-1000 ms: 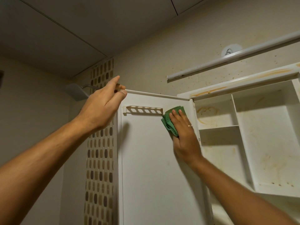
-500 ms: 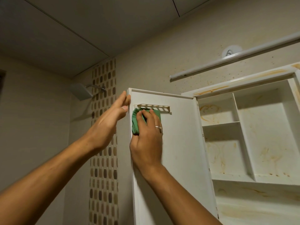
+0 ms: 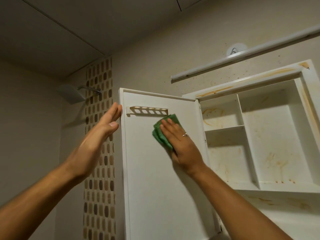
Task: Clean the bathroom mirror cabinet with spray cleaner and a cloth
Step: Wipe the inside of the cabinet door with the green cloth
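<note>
Two hands flat-fingered; left hand [image 3: 102, 129] touching one door [image 3: 155, 179], right hand [image 3: 181, 144] pressing one cloth [image 3: 160, 135]

Below the jutting slotted rack [image 3: 147, 110] the door panel [image 3: 155, 187] offers flat room; dividers [image 3: 246, 135] crowd the cabinet [image 3: 285, 187].

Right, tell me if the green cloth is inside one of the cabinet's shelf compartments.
No, the right hand presses the green cloth flat against the inner face of the open door, left of the stained shelves.
</note>
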A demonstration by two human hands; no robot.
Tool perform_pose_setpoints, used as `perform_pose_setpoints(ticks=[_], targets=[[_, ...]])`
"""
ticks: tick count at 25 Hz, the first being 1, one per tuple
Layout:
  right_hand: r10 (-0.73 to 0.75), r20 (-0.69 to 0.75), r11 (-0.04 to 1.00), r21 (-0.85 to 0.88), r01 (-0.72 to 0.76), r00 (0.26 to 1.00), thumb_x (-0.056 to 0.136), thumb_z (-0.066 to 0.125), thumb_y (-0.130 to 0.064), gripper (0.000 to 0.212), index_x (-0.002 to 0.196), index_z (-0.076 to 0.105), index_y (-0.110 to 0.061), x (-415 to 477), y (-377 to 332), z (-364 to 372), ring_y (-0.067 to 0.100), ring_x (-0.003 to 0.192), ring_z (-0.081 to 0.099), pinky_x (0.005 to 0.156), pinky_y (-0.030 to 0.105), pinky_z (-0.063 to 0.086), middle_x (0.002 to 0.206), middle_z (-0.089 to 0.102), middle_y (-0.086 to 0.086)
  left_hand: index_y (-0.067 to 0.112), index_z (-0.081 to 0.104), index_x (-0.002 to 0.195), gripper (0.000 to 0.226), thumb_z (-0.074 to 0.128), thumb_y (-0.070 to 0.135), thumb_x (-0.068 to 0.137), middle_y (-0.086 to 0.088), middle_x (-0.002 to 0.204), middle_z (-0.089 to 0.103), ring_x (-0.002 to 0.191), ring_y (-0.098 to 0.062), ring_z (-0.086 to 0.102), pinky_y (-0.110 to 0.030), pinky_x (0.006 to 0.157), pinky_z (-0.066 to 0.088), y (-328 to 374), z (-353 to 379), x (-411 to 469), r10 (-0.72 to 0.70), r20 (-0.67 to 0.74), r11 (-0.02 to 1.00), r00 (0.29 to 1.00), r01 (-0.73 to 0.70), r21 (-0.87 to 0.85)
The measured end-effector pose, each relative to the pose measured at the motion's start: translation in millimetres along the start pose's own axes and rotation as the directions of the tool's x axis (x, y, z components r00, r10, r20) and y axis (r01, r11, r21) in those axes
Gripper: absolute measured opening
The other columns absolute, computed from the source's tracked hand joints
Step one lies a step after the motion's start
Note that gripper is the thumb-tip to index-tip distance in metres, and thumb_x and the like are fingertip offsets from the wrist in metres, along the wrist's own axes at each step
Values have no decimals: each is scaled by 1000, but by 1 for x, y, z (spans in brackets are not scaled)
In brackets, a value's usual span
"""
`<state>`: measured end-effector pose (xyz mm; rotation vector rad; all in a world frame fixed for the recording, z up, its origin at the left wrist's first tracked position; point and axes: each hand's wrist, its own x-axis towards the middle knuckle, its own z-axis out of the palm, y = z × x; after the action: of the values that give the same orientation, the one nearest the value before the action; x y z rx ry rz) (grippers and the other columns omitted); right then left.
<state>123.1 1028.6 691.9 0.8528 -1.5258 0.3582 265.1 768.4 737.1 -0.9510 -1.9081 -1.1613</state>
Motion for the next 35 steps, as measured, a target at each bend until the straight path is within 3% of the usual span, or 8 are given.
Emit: perform_pose_setpoints(ticks=[3, 10, 14, 19, 25, 29, 31, 35], targets=[[335, -30, 942, 37, -334, 942, 82, 39, 1, 77, 157, 36, -17, 0, 64, -23, 12, 154, 21, 124, 49, 26, 164, 31, -4, 42, 17, 160, 71, 40, 53, 95, 30, 162, 27, 149, 6, 29, -45, 127, 20, 1, 6, -11, 23, 8, 999, 1000, -24, 35], [533, -79, 829, 246, -501, 843, 98, 47, 7, 70, 160, 29, -20, -64, 24, 13, 3, 155, 11, 127, 42, 17, 167, 23, -12, 33, 18, 162, 78, 43, 50, 89, 24, 164, 28, 150, 4, 27, -44, 127, 18, 4, 15, -15, 81, 3, 997, 997, -81, -14], [668, -140, 725, 343, -597, 731, 107, 45, -9, 61, 161, 23, -28, -44, -32, 26, 2, 155, 6, 127, 46, 16, 168, 17, -16, 28, 20, 161, 69, 36, 38, 95, 19, 165, 29, 149, 3, 30, -41, 128, 20, 8, 20, -20, 58, -34, 995, 998, -60, -79], [352, -101, 917, 236, -321, 931, 105, 41, -16, 63, 162, 19, -29, 25, -145, 39, 9, 157, -4, 128, 46, 7, 169, 13, -12, 21, 18, 163, 77, 38, 44, 91, 13, 166, 31, 147, 3, 34, -40, 127, 24, 18, 16, -20, 18, -15, 995, 1000, -20, -100], [228, -66, 954, 217, -209, 972, 99, 50, -6, 68, 161, 26, -21, -19, -137, 36, 15, 158, 2, 126, 52, 15, 169, 19, -6, 21, 19, 162, 83, 41, 51, 88, 14, 164, 33, 147, 1, 34, -39, 126, 25, 12, 16, -31, 5, -1, 992, 1000, -5, -130], [-23, -17, 997, 71, 24, 1000, 99, 54, -5, 63, 157, 34, -10, -37, -90, 28, 22, 157, 15, 125, 50, 22, 166, 29, 4, 24, 20, 162, 82, 41, 51, 89, 17, 164, 33, 147, 2, 34, -39, 126, 23, 12, 20, -31, 5, -23, 994, 1000, -7, -113], [53, -43, 996, 67, -50, 998, 94, 54, 2, 66, 156, 37, -10, -29, -42, 18, 20, 156, 19, 125, 49, 22, 165, 31, 4, 25, 19, 163, 79, 40, 50, 90, 20, 164, 33, 147, 3, 34, -39, 126, 23, 12, 20, -31, 2, -14, 995, 1000, -3, -96], [440, -88, 883, 225, -413, 894, 92, 44, 13, 77, 160, 32, -22, -16, 33, 1, 5, 155, 13, 126, 41, 20, 166, 26, -12, 29, 17, 162, 83, 42, 53, 87, 24, 164, 29, 148, 6, 30, -35, 125, 21, 9, 21, -32, 7, 11, 998, 1000, -6, -60]])
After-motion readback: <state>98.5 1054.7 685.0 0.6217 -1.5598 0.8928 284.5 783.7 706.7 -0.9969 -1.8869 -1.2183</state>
